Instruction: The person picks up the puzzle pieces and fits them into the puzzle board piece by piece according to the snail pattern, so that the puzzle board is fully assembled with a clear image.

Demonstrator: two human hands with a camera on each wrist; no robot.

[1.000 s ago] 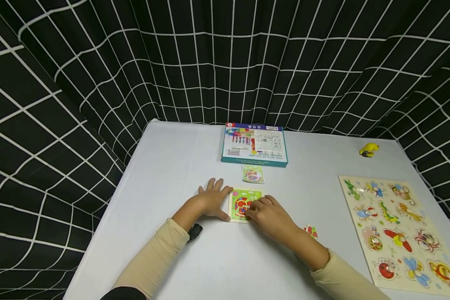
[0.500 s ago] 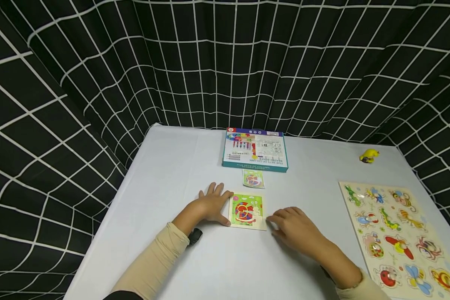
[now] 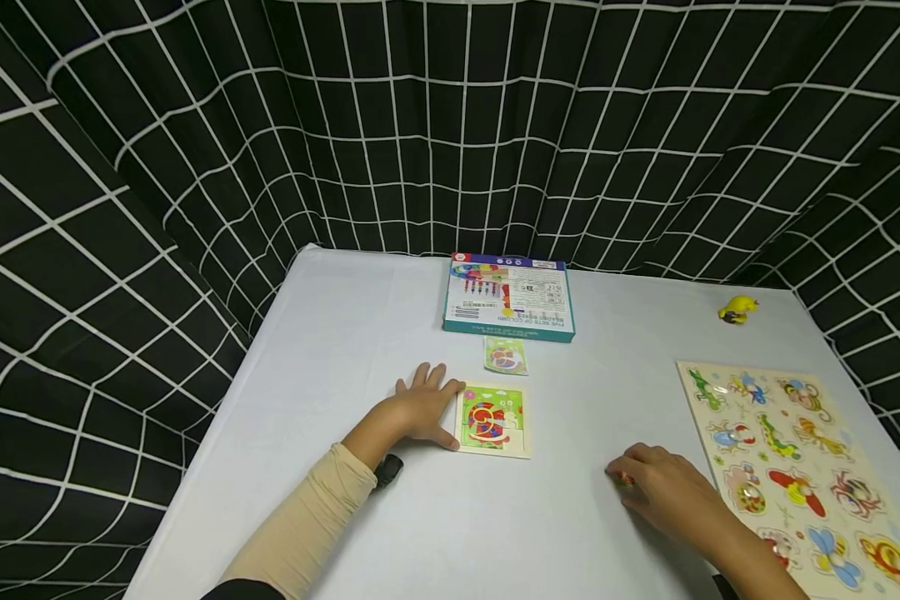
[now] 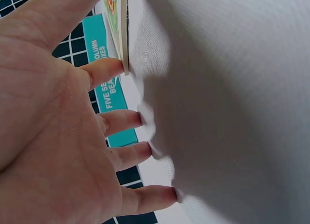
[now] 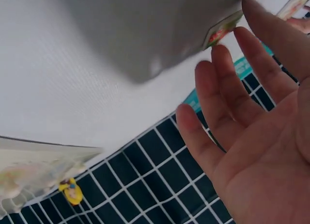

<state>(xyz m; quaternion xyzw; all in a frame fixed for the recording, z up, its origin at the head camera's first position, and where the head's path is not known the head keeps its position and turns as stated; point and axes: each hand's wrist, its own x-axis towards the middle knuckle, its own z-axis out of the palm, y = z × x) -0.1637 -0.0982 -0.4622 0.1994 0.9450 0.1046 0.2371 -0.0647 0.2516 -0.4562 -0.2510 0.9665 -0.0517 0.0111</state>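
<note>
A small square wooden snail puzzle (image 3: 492, 419) lies on the white table, with a bare wood patch at its lower right. Along its left edge rests my left hand (image 3: 417, 411), fingers spread, thumb and index finger touching the frame; the left wrist view shows the puzzle's edge (image 4: 124, 35) against the index fingertip. Farther right, my right hand (image 3: 667, 492) is low over the table, thumb and fingertips around a small red and green puzzle piece (image 5: 223, 31). Most of that piece is hidden by the hand in the head view.
A picture card (image 3: 506, 356) of the snail lies just beyond the puzzle, before a flat teal-edged box (image 3: 508, 298). On the right is a large insect puzzle board (image 3: 795, 467), with a yellow toy figure (image 3: 738, 309) behind it. Black gridded curtains (image 3: 450, 125) enclose the table.
My right hand has left the snail puzzle and moved right to the loose puzzle piece, uncovering the puzzle's lower right. My left hand has stayed at the puzzle's left edge.
</note>
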